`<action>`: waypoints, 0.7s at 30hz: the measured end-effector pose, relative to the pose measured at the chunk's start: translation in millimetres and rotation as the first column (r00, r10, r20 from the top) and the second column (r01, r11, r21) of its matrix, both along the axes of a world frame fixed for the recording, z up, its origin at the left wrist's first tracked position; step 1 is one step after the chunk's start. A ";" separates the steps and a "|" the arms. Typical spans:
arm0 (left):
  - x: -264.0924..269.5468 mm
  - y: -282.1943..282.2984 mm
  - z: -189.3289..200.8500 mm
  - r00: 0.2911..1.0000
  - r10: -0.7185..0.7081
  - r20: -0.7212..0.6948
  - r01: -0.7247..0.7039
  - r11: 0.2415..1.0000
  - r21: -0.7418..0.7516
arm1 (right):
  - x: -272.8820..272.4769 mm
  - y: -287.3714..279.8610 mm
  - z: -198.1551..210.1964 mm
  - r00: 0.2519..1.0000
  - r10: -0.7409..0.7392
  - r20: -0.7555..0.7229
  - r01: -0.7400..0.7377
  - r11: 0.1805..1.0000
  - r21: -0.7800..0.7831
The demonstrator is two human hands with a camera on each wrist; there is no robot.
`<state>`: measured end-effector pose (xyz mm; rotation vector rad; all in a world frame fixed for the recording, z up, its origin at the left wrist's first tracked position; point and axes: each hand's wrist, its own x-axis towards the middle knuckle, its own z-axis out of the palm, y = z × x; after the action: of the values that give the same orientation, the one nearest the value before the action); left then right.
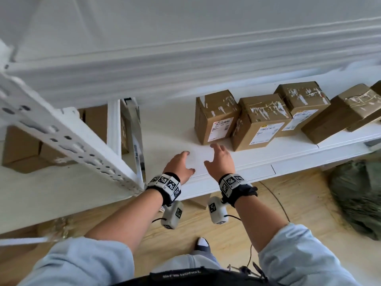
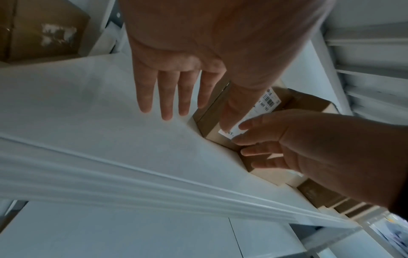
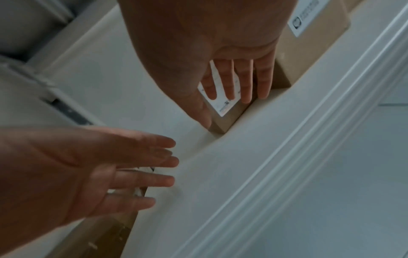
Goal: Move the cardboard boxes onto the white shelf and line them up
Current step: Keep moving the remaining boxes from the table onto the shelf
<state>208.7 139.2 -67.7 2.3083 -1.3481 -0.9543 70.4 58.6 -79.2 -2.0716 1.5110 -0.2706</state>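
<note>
Partly cropped rightmost box [image 1: 376, 87], blurred upper shelf, boxes behind upright

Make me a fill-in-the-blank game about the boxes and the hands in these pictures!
1. The cardboard boxes stand in a row on the ____ shelf.
2. The left hand and the right hand are both ____, holding nothing.
3. The hand nearest the leftmost box in the row is the ____ hand.
4. The floor under the shelf looks like it is made of ____.

Missing words: white; open; right; wood
</note>
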 end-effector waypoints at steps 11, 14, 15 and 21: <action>55.8 167.9 19.1 0.945 -0.315 0.090 0.314 0.949 0.021 | 45.2 178.4 18.3 0.933 0.048 -0.358 -0.095 0.989 -0.116; 92.7 221.0 20.3 0.943 -0.313 0.112 0.313 0.950 0.017 | 72.0 233.4 21.0 0.910 0.066 -0.409 -0.126 0.985 -0.121; 106.2 237.0 21.1 0.945 -0.300 0.128 0.301 0.953 0.009 | 82.9 249.7 22.5 0.904 0.082 -0.419 -0.144 0.983 -0.118; 192.3 304.4 27.8 0.938 -0.166 0.304 0.169 0.985 0.016 | 157.5 317.5 33.6 0.885 0.221 -0.409 -0.309 0.937 -0.163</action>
<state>401.0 443.6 -39.8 2.4382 -1.6898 -0.6511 227.9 376.0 -45.6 -2.6029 1.4319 0.0864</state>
